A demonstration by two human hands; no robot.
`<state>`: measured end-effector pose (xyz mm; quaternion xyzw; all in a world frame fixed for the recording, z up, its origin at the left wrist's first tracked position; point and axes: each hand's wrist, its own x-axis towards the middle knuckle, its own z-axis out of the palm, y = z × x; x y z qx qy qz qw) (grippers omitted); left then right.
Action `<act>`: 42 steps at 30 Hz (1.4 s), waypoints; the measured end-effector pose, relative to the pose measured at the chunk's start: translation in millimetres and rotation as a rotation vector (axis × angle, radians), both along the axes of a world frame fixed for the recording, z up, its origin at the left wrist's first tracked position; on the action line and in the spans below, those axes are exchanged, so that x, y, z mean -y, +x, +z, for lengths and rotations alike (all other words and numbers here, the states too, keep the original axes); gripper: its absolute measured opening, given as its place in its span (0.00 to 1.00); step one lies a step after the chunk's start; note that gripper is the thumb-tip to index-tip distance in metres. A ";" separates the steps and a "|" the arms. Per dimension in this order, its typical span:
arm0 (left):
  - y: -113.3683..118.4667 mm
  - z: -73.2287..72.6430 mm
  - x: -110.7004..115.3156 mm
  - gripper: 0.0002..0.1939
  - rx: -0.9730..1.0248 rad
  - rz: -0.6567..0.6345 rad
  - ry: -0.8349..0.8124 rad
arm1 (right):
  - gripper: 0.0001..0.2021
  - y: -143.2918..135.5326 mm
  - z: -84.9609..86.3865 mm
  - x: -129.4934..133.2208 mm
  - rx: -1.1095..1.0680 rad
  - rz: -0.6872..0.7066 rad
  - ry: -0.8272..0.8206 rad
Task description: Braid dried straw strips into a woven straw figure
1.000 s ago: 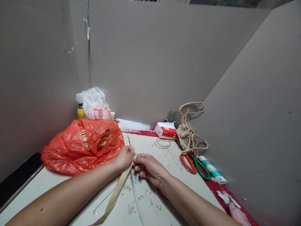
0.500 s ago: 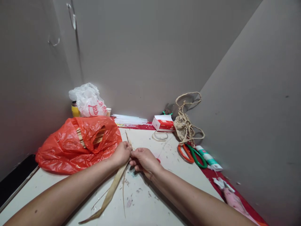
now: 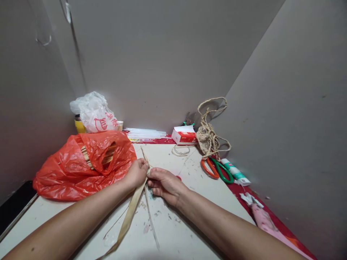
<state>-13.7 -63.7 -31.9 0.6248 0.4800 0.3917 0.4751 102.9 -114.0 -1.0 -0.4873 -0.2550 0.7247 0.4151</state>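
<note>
A long, flat strip of dried leaf (image 3: 129,216), tan and tapering, runs from the near edge of the white table up into my two hands. My left hand (image 3: 138,172) is closed round its upper part, and a thin pointed end sticks out beyond the fingers. Pinched right beside it, my right hand (image 3: 165,183) has thumb and forefinger on the same strip, its other fingers curled. A narrow split-off strand (image 3: 152,222) hangs below the right fingertips. Exactly where the fingertips grip is partly hidden.
Left stands a red plastic bag (image 3: 62,173) holding wooden sticks, with a white plastic bag (image 3: 94,112) behind. Clear sticks (image 3: 146,133), a red-white box (image 3: 184,135), coiled rope (image 3: 207,139), orange-and-green-handled scissors (image 3: 225,171) and a tube (image 3: 235,172) line the back and right.
The view has shifted slightly, so everything sits a little further left. The thin strand's lower end has swung right. Both hands keep their hold on the strip.
</note>
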 end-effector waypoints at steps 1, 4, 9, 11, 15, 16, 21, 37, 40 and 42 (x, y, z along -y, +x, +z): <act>0.0 -0.2 0.0 0.08 -0.002 -0.003 0.006 | 0.06 -0.7 0.5 0.2 0.011 -0.004 -0.004; 0.2 -0.1 0.4 0.08 -0.015 -0.005 0.005 | 0.06 -2.0 0.8 -0.1 0.040 -0.009 -0.013; 1.2 3.6 2.7 0.09 -0.015 -0.001 -0.018 | 0.07 -0.5 -2.5 0.1 -0.022 -0.021 0.021; 1.3 4.7 3.5 0.09 0.003 -0.003 -0.029 | 0.07 0.1 -3.7 0.7 -0.036 -0.030 0.037; 0.9 4.8 3.5 0.09 0.025 -0.013 -0.044 | 0.06 1.4 -3.9 1.1 -0.034 -0.027 0.030; 0.8 4.8 3.4 0.09 0.030 -0.013 -0.049 | 0.06 2.1 -3.8 0.9 -0.027 -0.027 0.023; 0.5 7.1 4.0 0.07 0.050 -0.006 -0.087 | 0.07 6.5 -4.6 -0.4 -0.016 0.018 0.048; 2.0 6.7 4.5 0.06 0.092 0.030 -0.103 | 0.13 4.8 -0.2 2.2 -0.050 0.039 0.070; 1.8 5.7 4.2 0.08 0.075 0.026 -0.111 | 0.10 7.8 0.6 3.1 -0.105 0.027 0.053; 1.4 5.6 3.9 0.09 0.069 0.017 -0.103 | 0.08 8.8 0.9 3.9 -0.102 0.012 0.055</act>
